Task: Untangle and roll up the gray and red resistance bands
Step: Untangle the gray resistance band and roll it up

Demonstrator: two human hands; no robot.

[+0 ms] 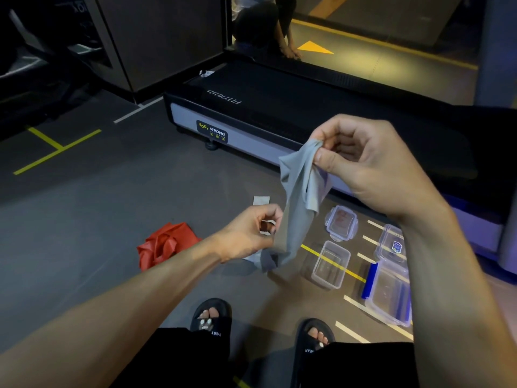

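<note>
Head view: right hand (372, 161) at 2 o'clock and left hand (249, 233) fingers pinching bunched gray band (298, 203); a tug could tighten the twist.

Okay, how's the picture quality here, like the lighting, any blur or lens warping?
Head view: dim room, far left corner nearly black; warm light on the floor by the yellow arrow. Wide-angle lens bows the treadmill edge. Gray band, left hand and right hand are fairly sharp; red band slightly soft.

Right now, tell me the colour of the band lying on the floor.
Red; the crumpled band shows best in the head view.
</note>
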